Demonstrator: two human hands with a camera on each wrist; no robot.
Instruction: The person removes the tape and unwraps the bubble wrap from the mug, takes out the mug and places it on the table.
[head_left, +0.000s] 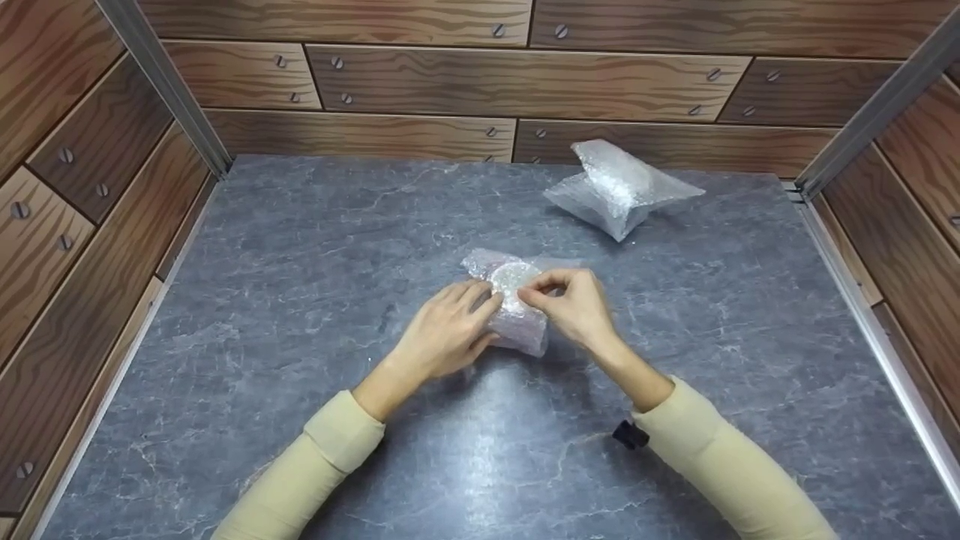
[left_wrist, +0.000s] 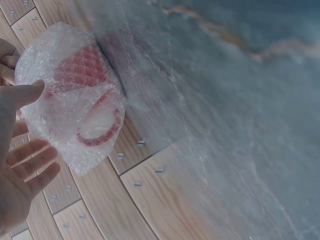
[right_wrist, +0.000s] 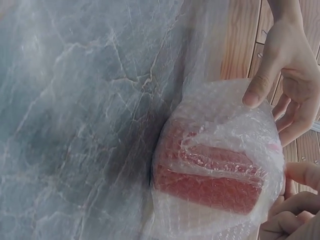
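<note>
A red mug [left_wrist: 82, 70], its handle [left_wrist: 97, 137] showing through, lies wrapped in cloudy bubble wrap [head_left: 517, 334] on the grey table. In the head view the pale round end of the bundle faces up between both hands. My left hand [head_left: 450, 330] rests on the bundle's left side. Its thumb touches the wrap in the left wrist view, and the other fingers are extended and spread. With thumb and forefinger, my right hand [head_left: 574, 304] pinches the wrap at the top right of the bundle. Several right fingers [right_wrist: 290, 205] are curled.
A crumpled piece of bubble wrap [head_left: 622, 191] stands at the back right of the marbled table [head_left: 315, 225]. A small black object [head_left: 630, 435] sits by the right cuff. Wood-patterned walls [head_left: 420, 82] and metal posts [head_left: 172, 82] enclose the table.
</note>
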